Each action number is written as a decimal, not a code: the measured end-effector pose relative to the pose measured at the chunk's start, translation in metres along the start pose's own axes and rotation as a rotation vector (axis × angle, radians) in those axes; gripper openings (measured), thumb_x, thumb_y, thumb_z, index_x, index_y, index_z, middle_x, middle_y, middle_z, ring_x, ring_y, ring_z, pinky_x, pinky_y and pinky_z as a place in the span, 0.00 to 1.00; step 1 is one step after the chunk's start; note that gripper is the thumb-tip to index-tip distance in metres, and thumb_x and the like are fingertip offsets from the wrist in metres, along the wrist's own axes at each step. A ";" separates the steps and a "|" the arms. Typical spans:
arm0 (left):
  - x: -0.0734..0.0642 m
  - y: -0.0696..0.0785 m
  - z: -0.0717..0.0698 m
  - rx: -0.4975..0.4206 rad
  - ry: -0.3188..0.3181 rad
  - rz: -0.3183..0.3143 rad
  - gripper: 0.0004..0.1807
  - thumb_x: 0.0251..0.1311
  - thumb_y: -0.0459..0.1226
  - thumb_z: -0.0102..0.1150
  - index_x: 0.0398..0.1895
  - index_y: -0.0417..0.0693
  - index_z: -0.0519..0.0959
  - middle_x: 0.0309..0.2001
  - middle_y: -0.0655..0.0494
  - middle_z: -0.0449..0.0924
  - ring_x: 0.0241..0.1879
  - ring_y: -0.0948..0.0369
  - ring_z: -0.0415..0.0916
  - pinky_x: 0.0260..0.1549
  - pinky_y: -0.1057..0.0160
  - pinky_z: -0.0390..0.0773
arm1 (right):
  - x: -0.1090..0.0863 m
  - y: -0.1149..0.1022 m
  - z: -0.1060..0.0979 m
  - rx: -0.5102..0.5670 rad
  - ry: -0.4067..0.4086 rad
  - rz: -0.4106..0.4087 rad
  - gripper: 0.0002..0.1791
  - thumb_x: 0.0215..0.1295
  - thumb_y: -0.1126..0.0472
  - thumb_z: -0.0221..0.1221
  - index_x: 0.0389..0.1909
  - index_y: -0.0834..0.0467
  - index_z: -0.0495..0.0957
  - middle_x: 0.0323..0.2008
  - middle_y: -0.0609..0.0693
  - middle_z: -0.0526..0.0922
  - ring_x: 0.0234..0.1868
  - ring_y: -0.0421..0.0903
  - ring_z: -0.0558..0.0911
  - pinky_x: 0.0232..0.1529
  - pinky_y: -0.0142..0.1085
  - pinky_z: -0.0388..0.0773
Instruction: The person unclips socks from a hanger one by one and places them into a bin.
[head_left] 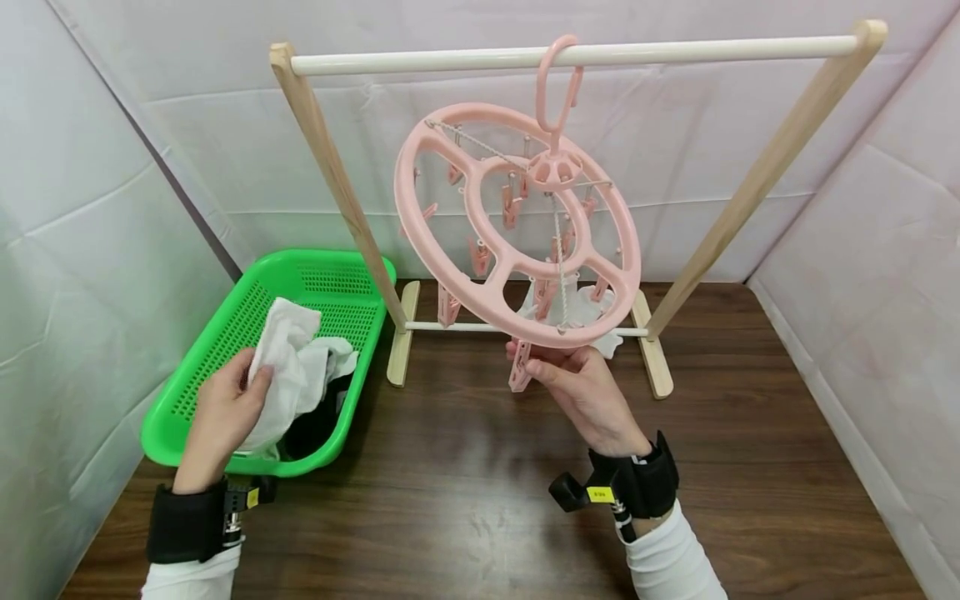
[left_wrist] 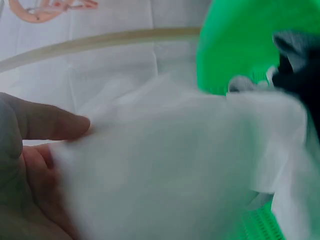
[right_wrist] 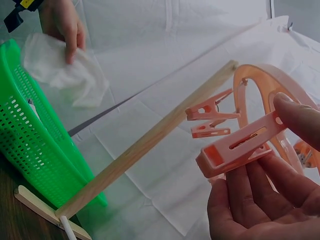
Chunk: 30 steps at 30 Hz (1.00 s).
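Over the green basket point(head_left: 168, 417), my left hand point(head_left: 225, 408) pinches a white cloth point(head_left: 281, 375) between thumb and fingers. The cloth hangs limp and fills much of the left wrist view, where it is blurred. My right hand point(head_left: 588, 392) holds a pink clothespin point(right_wrist: 245, 142) at the near edge of a round pink drying hanger point(head_left: 487, 304), thumb on one side and fingers on the other. The hanger hooks over a white rod and tilts toward me. Several more pink clothespins point(head_left: 448, 307) dangle from its rings.
A wooden-legged rack point(head_left: 765, 192) with a white top rod point(head_left: 420, 61) stands at the back of the brown table point(head_left: 465, 500). Dark and grey clothes point(head_left: 318, 425) lie in the basket. Behind the hanger, a white fabric piece point(head_left: 581, 308) is partly hidden. White sheets surround the table.
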<state>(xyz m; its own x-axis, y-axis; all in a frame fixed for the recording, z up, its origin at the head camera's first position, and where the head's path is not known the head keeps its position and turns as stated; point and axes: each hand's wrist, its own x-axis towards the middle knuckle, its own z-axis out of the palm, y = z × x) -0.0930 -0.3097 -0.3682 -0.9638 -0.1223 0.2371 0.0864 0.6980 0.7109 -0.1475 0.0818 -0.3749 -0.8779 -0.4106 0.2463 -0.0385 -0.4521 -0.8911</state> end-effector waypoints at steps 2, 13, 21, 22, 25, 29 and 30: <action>0.003 -0.006 -0.001 -0.020 -0.016 0.020 0.17 0.75 0.38 0.43 0.57 0.35 0.72 0.48 0.35 0.76 0.44 0.44 0.74 0.37 0.58 0.73 | 0.000 0.000 0.000 -0.006 -0.003 0.002 0.12 0.67 0.70 0.58 0.50 0.62 0.78 0.46 0.57 0.82 0.51 0.51 0.79 0.53 0.41 0.74; 0.032 -0.047 0.026 -0.041 0.014 0.254 0.15 0.70 0.42 0.54 0.57 0.53 0.77 0.52 0.53 0.78 0.52 0.58 0.75 0.50 0.62 0.72 | -0.001 -0.001 0.001 -0.010 -0.004 0.017 0.13 0.67 0.71 0.57 0.52 0.62 0.77 0.48 0.58 0.80 0.53 0.53 0.77 0.53 0.41 0.73; 0.014 0.084 0.010 0.082 -0.023 0.485 0.12 0.59 0.26 0.62 0.46 0.39 0.80 0.43 0.46 0.82 0.43 0.48 0.78 0.42 0.49 0.74 | -0.002 -0.001 0.001 -0.011 -0.016 0.011 0.15 0.67 0.70 0.57 0.54 0.60 0.76 0.48 0.57 0.81 0.51 0.51 0.79 0.52 0.40 0.74; 0.015 0.092 0.010 0.098 -0.032 0.519 0.13 0.57 0.26 0.63 0.46 0.39 0.80 0.43 0.47 0.82 0.43 0.49 0.78 0.41 0.50 0.74 | -0.002 -0.001 0.001 -0.011 -0.020 0.011 0.15 0.68 0.70 0.57 0.54 0.60 0.76 0.48 0.57 0.81 0.51 0.50 0.79 0.52 0.40 0.74; 0.020 0.114 0.010 0.139 -0.052 0.622 0.14 0.55 0.26 0.66 0.45 0.40 0.80 0.42 0.49 0.82 0.42 0.52 0.79 0.38 0.52 0.75 | -0.002 -0.002 0.000 -0.011 -0.030 0.011 0.16 0.67 0.70 0.57 0.55 0.60 0.76 0.49 0.57 0.81 0.51 0.50 0.79 0.53 0.40 0.74; 0.031 0.138 0.009 0.160 -0.062 0.734 0.14 0.54 0.25 0.66 0.44 0.40 0.79 0.43 0.49 0.81 0.45 0.52 0.77 0.39 0.52 0.75 | -0.003 -0.004 -0.001 -0.010 -0.027 0.012 0.16 0.67 0.70 0.58 0.55 0.60 0.76 0.49 0.58 0.81 0.52 0.51 0.78 0.54 0.41 0.73; 0.033 0.144 0.008 0.162 -0.059 0.750 0.14 0.54 0.25 0.66 0.44 0.39 0.79 0.43 0.49 0.81 0.47 0.51 0.76 0.41 0.51 0.74 | -0.004 -0.004 -0.001 -0.008 -0.024 0.013 0.16 0.67 0.69 0.58 0.55 0.60 0.76 0.49 0.58 0.81 0.53 0.51 0.78 0.54 0.41 0.73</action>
<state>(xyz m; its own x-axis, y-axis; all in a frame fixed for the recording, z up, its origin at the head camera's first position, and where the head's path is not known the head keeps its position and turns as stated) -0.1147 -0.2078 -0.2631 -0.6738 0.4591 0.5790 0.6886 0.6743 0.2667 -0.1449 0.0861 -0.3726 -0.8664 -0.4358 0.2438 -0.0310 -0.4403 -0.8973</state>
